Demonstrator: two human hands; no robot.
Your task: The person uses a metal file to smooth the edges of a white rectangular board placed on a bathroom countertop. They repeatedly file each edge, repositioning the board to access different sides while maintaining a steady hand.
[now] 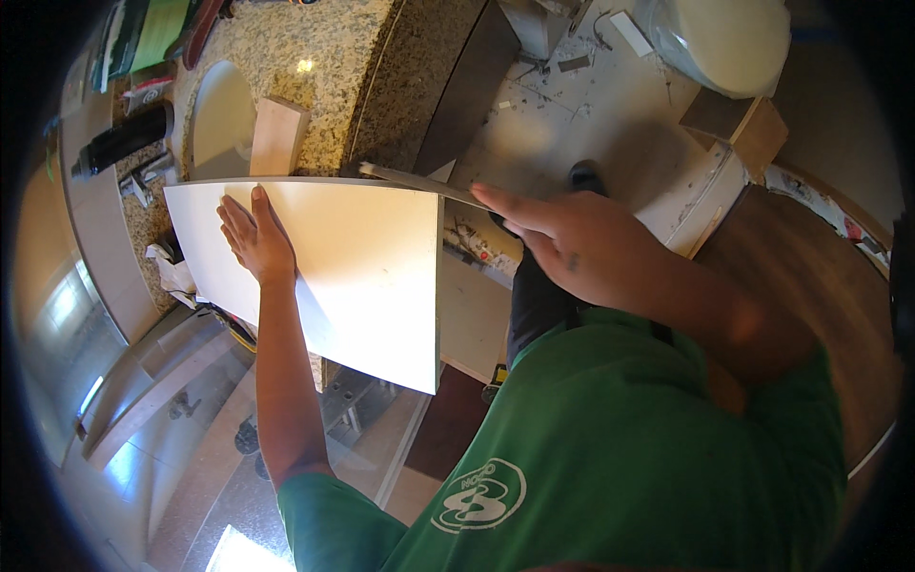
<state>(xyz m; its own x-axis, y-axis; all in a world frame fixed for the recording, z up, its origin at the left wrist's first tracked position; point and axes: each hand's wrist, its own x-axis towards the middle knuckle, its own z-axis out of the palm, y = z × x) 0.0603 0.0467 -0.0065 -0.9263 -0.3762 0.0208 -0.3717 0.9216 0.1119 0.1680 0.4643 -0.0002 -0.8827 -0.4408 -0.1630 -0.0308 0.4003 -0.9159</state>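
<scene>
A white panel point(372, 276) with a straight right edge rests on the granite counter. My left hand point(255, 240) lies flat on its upper left part, fingers stretched out and holding nothing. At the panel's far right corner, my right hand point(586, 238) is closed round the near end of a long, flat grey file point(415, 180). The right index finger stretches along the tool. The file's blade reaches left past the corner, along the panel's far edge; whether it touches the edge I cannot tell. My palm hides its handle.
Beyond the panel, a pale wood block point(278, 133) stands by an oval sink point(221, 110) in the granite counter point(329, 67). A chrome faucet point(143, 179) and a black cylinder point(124, 141) are at left. Scraps litter the floor point(543, 114) near a plastic-wrapped round white object point(729, 43).
</scene>
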